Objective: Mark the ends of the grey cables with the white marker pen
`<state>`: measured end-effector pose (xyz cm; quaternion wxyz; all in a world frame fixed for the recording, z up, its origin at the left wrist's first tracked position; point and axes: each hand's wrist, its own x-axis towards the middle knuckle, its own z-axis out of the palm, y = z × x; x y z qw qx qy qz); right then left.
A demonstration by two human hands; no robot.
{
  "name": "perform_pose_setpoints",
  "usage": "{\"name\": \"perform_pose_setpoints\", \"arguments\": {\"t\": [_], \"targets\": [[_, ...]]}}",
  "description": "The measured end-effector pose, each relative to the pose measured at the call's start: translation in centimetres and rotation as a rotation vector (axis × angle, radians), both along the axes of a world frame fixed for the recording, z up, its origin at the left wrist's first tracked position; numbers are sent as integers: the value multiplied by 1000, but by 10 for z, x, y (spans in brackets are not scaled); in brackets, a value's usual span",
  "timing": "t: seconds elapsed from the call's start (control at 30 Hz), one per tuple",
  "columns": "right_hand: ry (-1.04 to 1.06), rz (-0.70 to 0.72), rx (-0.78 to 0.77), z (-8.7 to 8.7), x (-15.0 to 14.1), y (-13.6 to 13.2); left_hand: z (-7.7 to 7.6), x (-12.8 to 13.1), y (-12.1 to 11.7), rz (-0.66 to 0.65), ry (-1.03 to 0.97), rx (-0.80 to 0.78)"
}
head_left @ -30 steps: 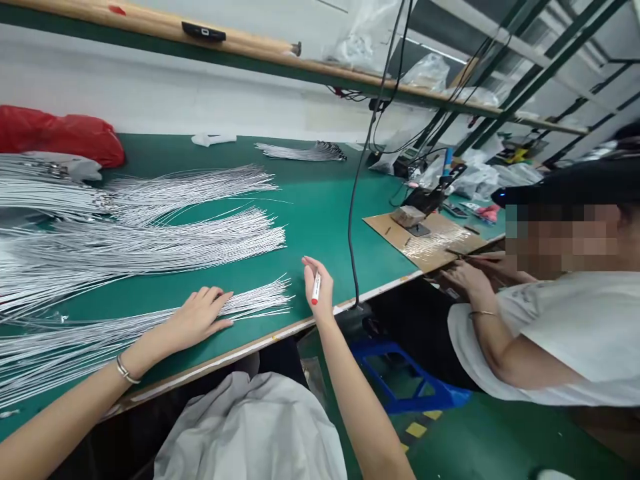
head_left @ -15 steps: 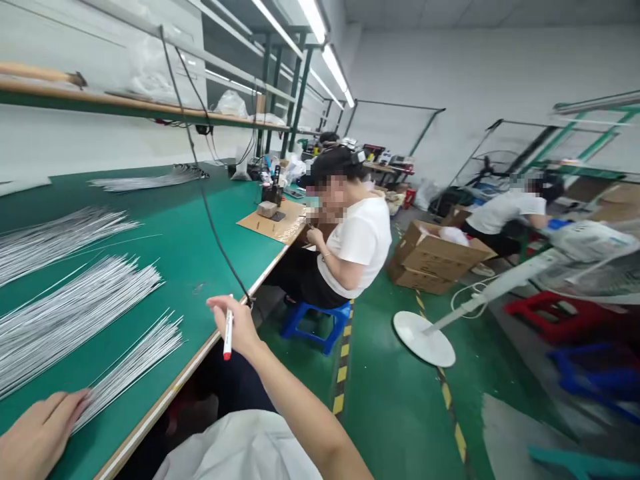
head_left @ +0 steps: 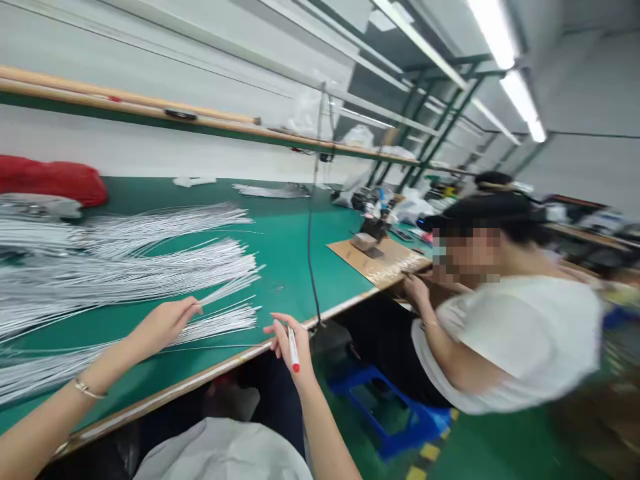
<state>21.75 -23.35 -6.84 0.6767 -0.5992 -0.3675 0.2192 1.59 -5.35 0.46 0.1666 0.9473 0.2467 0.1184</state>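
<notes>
My left hand (head_left: 163, 325) is closed in a pinch on a small bunch of thin silver wires (head_left: 227, 289), lifting their ends off the nearest wire bundle (head_left: 220, 321) on the green bench (head_left: 295, 247). My right hand (head_left: 289, 343) hovers at the bench's front edge, fingers wrapped round a white marker with a red cap (head_left: 293, 349), cap pointing down. More fanned bundles of silver wires (head_left: 125, 267) lie further left and back.
A black cable (head_left: 313, 267) hangs down to the bench edge. A co-worker in a white shirt (head_left: 510, 333) sits to the right at a cardboard sheet (head_left: 375, 260). A blue stool (head_left: 395, 413) stands below. A red bag (head_left: 50, 180) lies at back left.
The view swung right into the room, then back to the bench. My left hand went from lying flat on the wires to pinching up a few. The marker stays in my right hand.
</notes>
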Motion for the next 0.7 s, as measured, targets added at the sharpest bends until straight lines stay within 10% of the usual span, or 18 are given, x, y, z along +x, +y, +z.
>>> {"name": "perform_pose_setpoints", "arguments": {"t": [0.17, 0.47, 0.7], "targets": [[283, 272, 33, 11, -31, 24, 2, -7, -24, -152, 66, -156], [190, 271, 36, 17, -49, 34, 8, 13, -61, -216, 26, -340], [-266, -169, -3, 17, -20, 2, 3, 30, -54, -259, 3, -396]]}}
